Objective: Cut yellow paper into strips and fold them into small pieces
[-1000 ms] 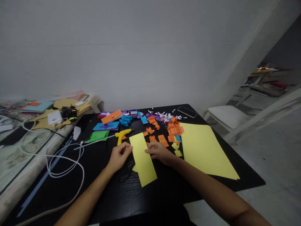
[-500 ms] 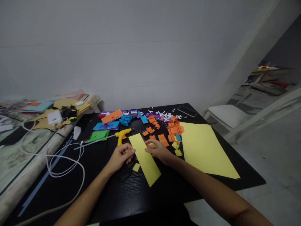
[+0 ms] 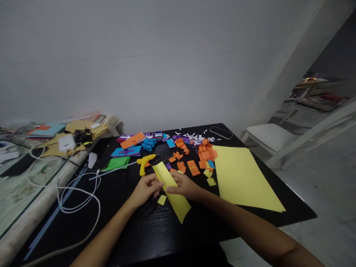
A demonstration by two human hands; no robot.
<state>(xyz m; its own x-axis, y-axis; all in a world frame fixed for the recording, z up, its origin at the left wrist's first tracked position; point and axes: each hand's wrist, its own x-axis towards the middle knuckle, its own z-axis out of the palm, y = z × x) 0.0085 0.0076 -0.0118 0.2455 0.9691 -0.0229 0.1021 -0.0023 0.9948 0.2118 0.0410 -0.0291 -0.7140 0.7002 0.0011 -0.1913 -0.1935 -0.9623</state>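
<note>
A yellow paper strip (image 3: pixel 177 202) slants between my hands above the black table, its long sides curling upward. My left hand (image 3: pixel 146 189) pinches the strip's left edge. From the other side, my right hand (image 3: pixel 185 186) grips it with the thumb on top and the fingers behind. Below my left hand lies a small yellow paper square (image 3: pixel 161 200). Just beyond the hands rests a yellow hot glue gun (image 3: pixel 144 163) with a long glue stick in its back. Folded orange paper pieces (image 3: pixel 193 168) and small yellow pieces (image 3: pixel 211 181) are scattered past my right hand.
Large yellow sheets (image 3: pixel 247 178) cover the table's right side. Behind are a phone (image 3: pixel 221 132), white paper scraps (image 3: pixel 194 137), blue folded pieces (image 3: pixel 149 144) and green paper (image 3: pixel 118 162). A white cable (image 3: pixel 97 207) loops across the left. A white chair (image 3: pixel 269 135) stands at right.
The yellow strip, flat before, now bends lengthwise into a curve. My right hand has moved slightly down and left, its thumb now farther over the strip.
</note>
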